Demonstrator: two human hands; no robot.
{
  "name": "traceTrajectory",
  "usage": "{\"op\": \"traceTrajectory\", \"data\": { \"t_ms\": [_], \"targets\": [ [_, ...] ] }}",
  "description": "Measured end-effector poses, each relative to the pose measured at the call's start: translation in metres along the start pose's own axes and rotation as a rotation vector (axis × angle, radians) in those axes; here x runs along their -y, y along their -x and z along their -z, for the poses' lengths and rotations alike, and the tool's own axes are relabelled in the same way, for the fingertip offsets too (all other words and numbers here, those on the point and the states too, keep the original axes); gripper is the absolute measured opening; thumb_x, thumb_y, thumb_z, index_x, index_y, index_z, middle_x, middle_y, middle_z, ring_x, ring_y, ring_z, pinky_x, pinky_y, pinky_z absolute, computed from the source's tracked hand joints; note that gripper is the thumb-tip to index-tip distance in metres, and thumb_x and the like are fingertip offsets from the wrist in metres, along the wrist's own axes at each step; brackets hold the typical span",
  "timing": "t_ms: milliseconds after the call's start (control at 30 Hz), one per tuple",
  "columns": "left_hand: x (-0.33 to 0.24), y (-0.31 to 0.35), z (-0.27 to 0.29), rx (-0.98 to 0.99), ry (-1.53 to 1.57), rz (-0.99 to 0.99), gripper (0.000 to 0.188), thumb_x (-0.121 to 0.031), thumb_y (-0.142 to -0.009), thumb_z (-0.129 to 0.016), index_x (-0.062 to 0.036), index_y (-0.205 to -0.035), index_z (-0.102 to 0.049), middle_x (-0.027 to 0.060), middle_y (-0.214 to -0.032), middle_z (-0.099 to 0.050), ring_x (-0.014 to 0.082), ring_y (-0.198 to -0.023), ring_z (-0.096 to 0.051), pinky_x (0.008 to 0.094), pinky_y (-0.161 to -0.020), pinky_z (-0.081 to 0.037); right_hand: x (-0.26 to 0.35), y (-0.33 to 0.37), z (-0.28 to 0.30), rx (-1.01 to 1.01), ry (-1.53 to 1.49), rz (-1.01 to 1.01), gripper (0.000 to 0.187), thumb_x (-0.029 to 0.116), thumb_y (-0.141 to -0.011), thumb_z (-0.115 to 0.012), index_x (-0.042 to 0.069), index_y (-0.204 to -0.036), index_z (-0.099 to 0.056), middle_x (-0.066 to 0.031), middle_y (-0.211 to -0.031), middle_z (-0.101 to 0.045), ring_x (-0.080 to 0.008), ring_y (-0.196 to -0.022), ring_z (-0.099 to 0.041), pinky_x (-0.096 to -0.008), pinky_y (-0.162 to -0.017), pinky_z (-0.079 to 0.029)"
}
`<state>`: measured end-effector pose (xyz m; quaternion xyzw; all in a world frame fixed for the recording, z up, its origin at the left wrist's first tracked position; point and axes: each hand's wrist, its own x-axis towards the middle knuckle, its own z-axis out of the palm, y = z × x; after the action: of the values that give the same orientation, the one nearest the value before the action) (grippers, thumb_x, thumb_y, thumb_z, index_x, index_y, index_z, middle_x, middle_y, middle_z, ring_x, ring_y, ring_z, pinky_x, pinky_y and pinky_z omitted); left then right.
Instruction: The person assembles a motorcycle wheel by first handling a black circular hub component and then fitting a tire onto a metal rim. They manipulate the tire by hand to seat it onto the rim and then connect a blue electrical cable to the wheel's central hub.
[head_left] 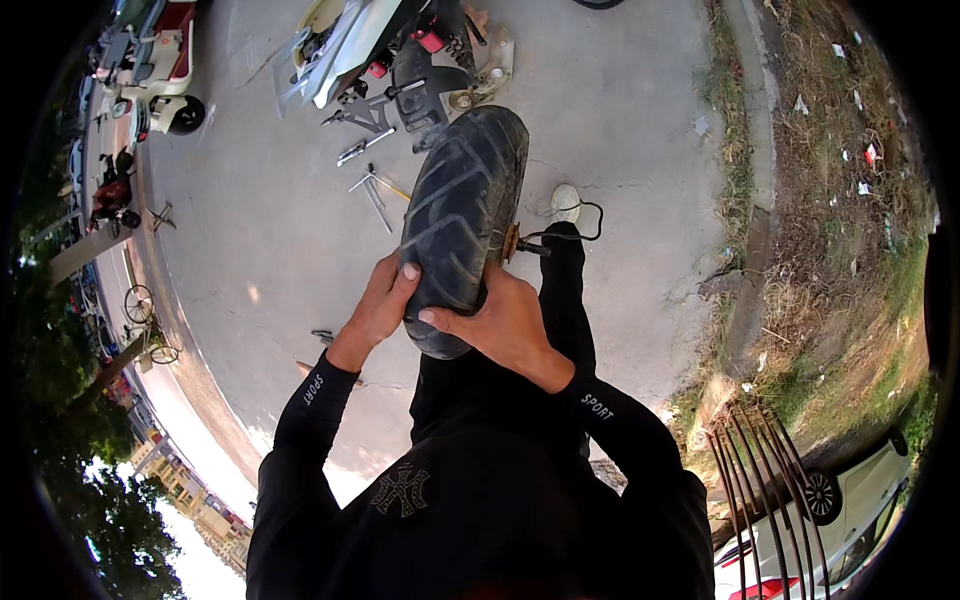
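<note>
A black scooter wheel (pixel 462 215) with a worn, grooved tyre is held upright in front of my body. My left hand (pixel 385 298) grips its near left side, thumb on the tread. My right hand (pixel 510 318) wraps round the near right side, with its thumb across the tread and its fingers partly hidden behind the tyre. From the wheel's right side a rusty hub part (pixel 511 242) sticks out, and a black cable (pixel 598 225) loops away from it. Beyond the wheel lies a partly dismantled scooter (pixel 375 60).
Hand tools (pixel 372 192) and a ratchet wrench (pixel 355 152) lie on the concrete beyond the wheel. Small pliers-like handles (pixel 322 335) are near my left wrist. A grassy, littered verge (pixel 830 200) runs along the right. Parked scooters (pixel 160 70) stand far left; a white car (pixel 860 510) is lower right.
</note>
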<state>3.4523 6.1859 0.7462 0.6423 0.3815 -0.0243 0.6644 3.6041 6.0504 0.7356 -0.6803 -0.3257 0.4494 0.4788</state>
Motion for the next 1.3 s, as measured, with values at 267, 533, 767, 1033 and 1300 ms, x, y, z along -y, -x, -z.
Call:
{"op": "traceTrajectory", "data": {
  "t_ms": [267, 533, 767, 1033, 1300],
  "targets": [
    [0.085, -0.135, -0.010, -0.045, 0.087, 0.101, 0.090, -0.071, -0.093, -0.051, 0.0084, -0.134, -0.049, 0.0210, -0.122, -0.063, 0.0256, -0.116, -0.058, 0.0371, -0.101, -0.044, -0.099, -0.109, 0.023, 0.041, -0.028, -0.271, 0.073, 0.055, -0.071, -0.085, -0.004, -0.106, -0.063, -0.0203, -0.091, -0.072, -0.0350, -0.082, -0.073, -0.0384, -0.073, -0.058],
    [0.246, -0.242, -0.023, -0.155, 0.164, 0.264, 0.076, -0.061, -0.097, -0.052, 0.0068, -0.132, -0.053, 0.0207, -0.119, -0.066, 0.0256, -0.113, -0.061, 0.0375, -0.098, -0.046, -0.267, -0.188, -0.022, 0.004, 0.040, -0.454, 0.068, 0.058, -0.072, -0.082, -0.003, -0.097, -0.067, -0.0187, -0.083, -0.072, -0.0345, -0.078, -0.073, -0.0389, -0.069, -0.058],
    [0.364, -0.294, -0.015, -0.259, 0.311, 0.365, 0.078, -0.062, -0.100, -0.044, 0.0077, -0.135, -0.052, 0.0213, -0.126, -0.063, 0.0263, -0.117, -0.059, 0.0368, -0.101, -0.044, -0.381, -0.249, -0.065, 0.128, 0.174, -0.449, 0.073, 0.066, -0.068, -0.080, -0.002, -0.091, -0.067, -0.0182, -0.080, -0.071, -0.0357, -0.077, -0.072, -0.0417, -0.069, -0.057],
    [0.424, -0.318, 0.014, -0.354, 0.598, 0.439, 0.083, -0.064, -0.101, -0.037, 0.0100, -0.137, -0.050, 0.0200, -0.133, -0.059, 0.0254, -0.121, -0.056, 0.0354, -0.105, -0.042, -0.421, -0.308, -0.091, 0.333, 0.205, -0.381, 0.080, 0.070, -0.071, -0.076, -0.004, -0.098, -0.066, -0.0204, -0.085, -0.072, -0.0337, -0.078, -0.073, -0.0395, -0.069, -0.057],
    [0.396, -0.314, 0.003, -0.469, 0.133, 0.074, 0.111, -0.058, -0.079, -0.074, 0.0095, -0.151, -0.023, 0.0221, -0.141, -0.047, 0.0293, -0.132, -0.047, 0.0405, -0.111, -0.037, -0.466, -0.362, -0.061, 0.851, 0.025, -0.225, 0.080, 0.072, -0.084, -0.063, -0.006, -0.103, -0.067, -0.0167, -0.089, -0.073, -0.0288, -0.081, -0.074, -0.0361, -0.068, -0.057]
  ]
}}
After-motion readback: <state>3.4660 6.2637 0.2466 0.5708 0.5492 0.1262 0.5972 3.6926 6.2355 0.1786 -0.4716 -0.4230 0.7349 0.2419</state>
